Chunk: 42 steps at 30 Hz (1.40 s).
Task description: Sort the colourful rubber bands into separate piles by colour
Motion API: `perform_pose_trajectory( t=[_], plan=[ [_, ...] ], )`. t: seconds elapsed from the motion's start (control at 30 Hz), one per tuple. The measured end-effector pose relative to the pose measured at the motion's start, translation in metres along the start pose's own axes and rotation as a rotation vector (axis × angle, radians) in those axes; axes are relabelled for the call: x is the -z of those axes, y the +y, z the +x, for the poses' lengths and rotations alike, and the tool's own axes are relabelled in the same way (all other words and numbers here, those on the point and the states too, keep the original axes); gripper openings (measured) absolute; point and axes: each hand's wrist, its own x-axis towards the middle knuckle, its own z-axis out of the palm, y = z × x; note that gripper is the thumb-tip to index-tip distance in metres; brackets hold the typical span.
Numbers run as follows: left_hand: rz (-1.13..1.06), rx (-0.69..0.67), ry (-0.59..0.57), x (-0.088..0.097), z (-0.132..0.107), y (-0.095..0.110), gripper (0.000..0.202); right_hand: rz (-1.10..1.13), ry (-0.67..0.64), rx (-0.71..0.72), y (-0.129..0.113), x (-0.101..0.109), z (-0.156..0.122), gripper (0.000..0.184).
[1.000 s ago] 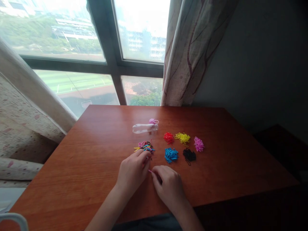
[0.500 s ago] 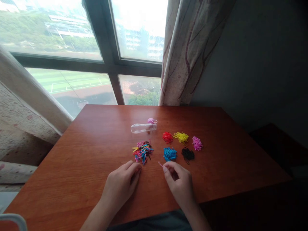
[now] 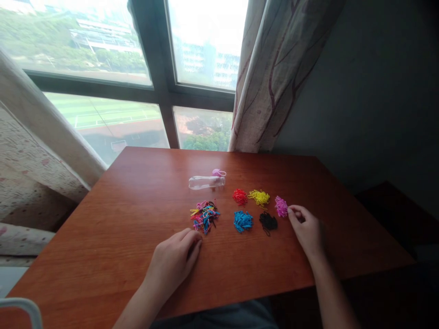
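My right hand [image 3: 307,230] reaches to the pink pile of rubber bands [image 3: 281,206], its thumb and forefinger pinched together at the pile's right edge. The pink band in that pinch blends with the pile. My left hand [image 3: 176,256] rests on the table with its fingers curled closed, just below a mixed heap of coloured bands [image 3: 205,217]; whatever its fingertips may hold is hidden. Between the hands lie a blue pile [image 3: 243,221] and a black pile [image 3: 268,221]. Behind these sit a red pile [image 3: 240,197] and a yellow pile [image 3: 259,197].
A clear bottle [image 3: 206,183] lies on its side toward the back of the brown table [image 3: 137,196], with a pink cap-like piece with a loop [image 3: 218,173] beside its right end. A window and curtains [image 3: 264,91] stand behind. A white curved bar [image 3: 24,304] shows at lower left.
My right hand has moved right and away from me, carrying a pink rubber band from near the blue pile to the pink pile. My left hand has stayed put. The view has shifted slightly.
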Motion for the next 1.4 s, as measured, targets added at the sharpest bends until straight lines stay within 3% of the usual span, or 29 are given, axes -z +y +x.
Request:
perform_pose_trajectory(
  t=[0.2, 0.4, 0.63, 0.8, 1.1, 1.4],
  plan=[
    [-0.005, 0.000, 0.013, -0.001, 0.000, -0.001, 0.017, -0.018, 0.003, 0.029, -0.004, 0.002, -0.006, 0.042],
    [-0.107, 0.036, -0.003, 0.004, 0.000, 0.001, 0.014, 0.067, 0.009, 0.078, -0.037, -0.001, -0.029, 0.031],
    [-0.261, 0.066, 0.034, 0.011, -0.001, 0.002, 0.014, 0.255, -0.169, 0.222, -0.086, -0.023, -0.076, 0.022],
    [-0.156, 0.084, 0.055, 0.010, -0.002, 0.003, 0.018, 0.326, -0.290, 0.287, -0.109, -0.036, -0.101, 0.021],
    [-0.110, 0.072, -0.065, 0.019, 0.000, 0.000, 0.025, 0.337, -0.367, 0.298, -0.115, -0.043, -0.113, 0.021],
    [-0.036, 0.100, -0.058, 0.019, 0.001, -0.001, 0.019, 0.313, -0.396, 0.299, -0.115, -0.044, -0.115, 0.017]
  ],
)
